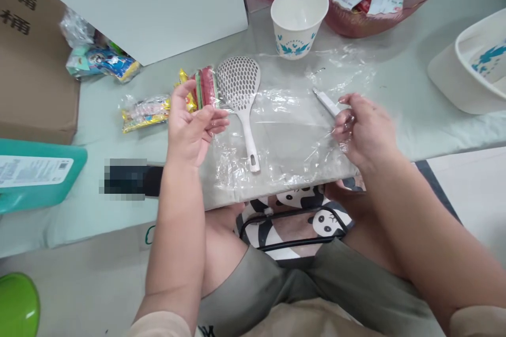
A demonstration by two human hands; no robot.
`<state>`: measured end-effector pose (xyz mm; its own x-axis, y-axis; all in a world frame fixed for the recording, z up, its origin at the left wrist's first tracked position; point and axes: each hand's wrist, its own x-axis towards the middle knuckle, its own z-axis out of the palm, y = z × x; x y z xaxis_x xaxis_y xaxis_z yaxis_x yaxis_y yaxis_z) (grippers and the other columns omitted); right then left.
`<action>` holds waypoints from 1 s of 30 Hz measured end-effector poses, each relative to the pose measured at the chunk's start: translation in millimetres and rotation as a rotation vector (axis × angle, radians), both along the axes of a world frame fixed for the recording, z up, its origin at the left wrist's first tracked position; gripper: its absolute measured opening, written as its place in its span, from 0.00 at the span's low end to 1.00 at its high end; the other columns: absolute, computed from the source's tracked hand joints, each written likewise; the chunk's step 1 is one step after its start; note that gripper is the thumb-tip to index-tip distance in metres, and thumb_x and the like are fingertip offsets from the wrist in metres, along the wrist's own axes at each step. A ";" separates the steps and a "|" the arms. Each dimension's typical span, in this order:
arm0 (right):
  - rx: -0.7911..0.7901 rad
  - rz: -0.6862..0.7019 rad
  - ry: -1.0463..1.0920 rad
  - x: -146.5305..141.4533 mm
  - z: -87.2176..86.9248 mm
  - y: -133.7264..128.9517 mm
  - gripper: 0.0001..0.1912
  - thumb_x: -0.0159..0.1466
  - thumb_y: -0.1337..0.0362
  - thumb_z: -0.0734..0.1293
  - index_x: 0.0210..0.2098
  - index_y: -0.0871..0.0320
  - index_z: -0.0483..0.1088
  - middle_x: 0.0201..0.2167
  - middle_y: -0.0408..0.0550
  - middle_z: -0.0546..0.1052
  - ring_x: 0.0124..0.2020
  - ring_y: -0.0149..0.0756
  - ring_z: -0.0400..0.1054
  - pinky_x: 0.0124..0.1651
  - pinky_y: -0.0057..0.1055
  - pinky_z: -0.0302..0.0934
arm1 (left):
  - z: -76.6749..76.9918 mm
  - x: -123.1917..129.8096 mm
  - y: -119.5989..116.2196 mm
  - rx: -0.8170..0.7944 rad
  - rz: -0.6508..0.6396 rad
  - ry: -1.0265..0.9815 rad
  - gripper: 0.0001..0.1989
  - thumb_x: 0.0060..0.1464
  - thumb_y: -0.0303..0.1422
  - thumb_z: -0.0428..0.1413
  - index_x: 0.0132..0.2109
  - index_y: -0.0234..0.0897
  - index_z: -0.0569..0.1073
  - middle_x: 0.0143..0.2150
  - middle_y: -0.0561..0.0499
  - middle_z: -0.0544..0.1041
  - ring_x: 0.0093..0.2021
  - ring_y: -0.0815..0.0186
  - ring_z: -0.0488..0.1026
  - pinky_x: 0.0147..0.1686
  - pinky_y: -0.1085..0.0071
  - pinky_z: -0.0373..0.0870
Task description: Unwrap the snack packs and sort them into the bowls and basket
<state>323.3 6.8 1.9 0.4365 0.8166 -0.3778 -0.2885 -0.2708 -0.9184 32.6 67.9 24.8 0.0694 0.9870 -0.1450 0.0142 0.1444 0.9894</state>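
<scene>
A white slotted skimmer [240, 87], its head full of small holes, lies on a clear plastic bag [288, 142] spread over the table. My left hand [192, 126] is raised just left of the skimmer's handle, fingers apart and loosely bent, with nothing visible in it. On the right, the curled fingers of my right hand [366, 126] pinch the bag's shiny edge. A slim white pen-like tool [326, 101] with a narrow grey tip points up and left from beside those fingertips. Whether they touch it, I cannot tell.
Behind stand a paper cup [298, 21], a reddish bowl [356, 26] of packets and a white box [158, 5]. A white tub [454, 79] is at right. Snack packs [146, 113], a dark blurred object [152, 180] and a teal container [43, 174] lie left.
</scene>
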 end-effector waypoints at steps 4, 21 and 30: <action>-0.017 0.037 -0.045 4.4 -0.3 0.8 0.19 0.60 0.44 0.68 0.39 0.51 0.66 0.19 0.37 0.64 0.18 0.30 0.58 0.21 0.30 0.52 | 0.6 -0.1 -2.5 0.018 -0.147 0.083 0.47 0.41 0.38 0.72 0.65 0.53 0.57 0.30 0.59 0.82 0.30 0.63 0.80 0.32 0.64 0.73; 0.189 0.132 -0.252 -3.1 -2.0 -6.7 0.22 0.61 0.54 0.71 0.53 0.46 0.65 0.36 0.42 0.78 0.27 0.32 0.72 0.29 0.30 0.64 | 5.2 -3.1 3.7 0.326 0.154 -0.001 0.18 0.49 0.39 0.71 0.41 0.39 0.73 0.32 0.60 0.82 0.16 0.79 0.60 0.16 0.69 0.44; 0.153 0.443 -0.161 -6.8 -3.7 -12.8 0.24 0.60 0.62 0.72 0.55 0.48 0.69 0.29 0.40 0.76 0.32 0.35 0.74 0.39 0.36 0.71 | 5.0 -3.4 8.8 0.306 0.268 -0.023 0.22 0.47 0.43 0.71 0.40 0.39 0.70 0.34 0.60 0.77 0.18 0.81 0.49 0.20 0.70 0.40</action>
<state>316.5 -6.0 -1.8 0.0772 0.9777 -0.1952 -0.0276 -0.1936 -0.9807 29.2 76.7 29.8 -0.1963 0.9679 0.1573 -0.0061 -0.1616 0.9868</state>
